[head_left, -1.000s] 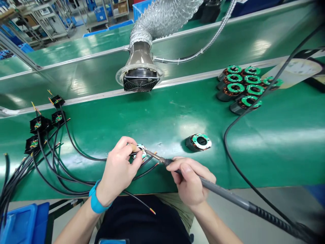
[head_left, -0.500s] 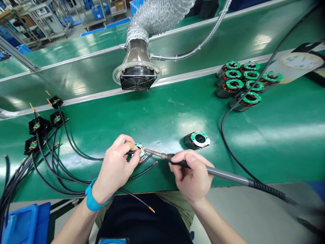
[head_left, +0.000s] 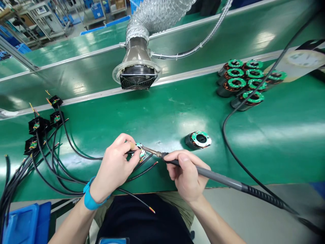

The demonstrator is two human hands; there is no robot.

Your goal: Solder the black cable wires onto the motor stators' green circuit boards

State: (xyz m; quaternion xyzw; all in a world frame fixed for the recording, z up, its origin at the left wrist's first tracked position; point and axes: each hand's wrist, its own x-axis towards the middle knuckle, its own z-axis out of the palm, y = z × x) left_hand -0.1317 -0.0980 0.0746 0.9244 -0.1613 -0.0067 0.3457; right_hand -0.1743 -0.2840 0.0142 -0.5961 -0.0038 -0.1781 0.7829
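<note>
My right hand (head_left: pixel 189 174) grips a soldering iron (head_left: pixel 223 179) like a pen. Its metal tip reaches left onto a small round circuit board (head_left: pixel 141 152), which is partly hidden behind my fingers. At that board, my left hand (head_left: pixel 119 157) is closed in a pinch on a black cable, its end against the board. Thin coloured wires show by the fingertips. A blue band circles my left wrist. To the right stands a single motor stator (head_left: pixel 198 140) with a green ring-shaped board on top, apart from both hands.
Several more stators (head_left: pixel 235 84) stand grouped at the back right, the iron's cord (head_left: pixel 228 149) crossing in front. Black housings (head_left: pixel 37 125) with long black cables (head_left: pixel 50 169) lie on the left. A fume extractor (head_left: pixel 138 74) hangs behind the hands. Blue bins (head_left: pixel 20 223) sit below left.
My right hand and the soldering iron have shifted slightly left, the tip moving a little up and left on the board. My left hand stays almost in place.
</note>
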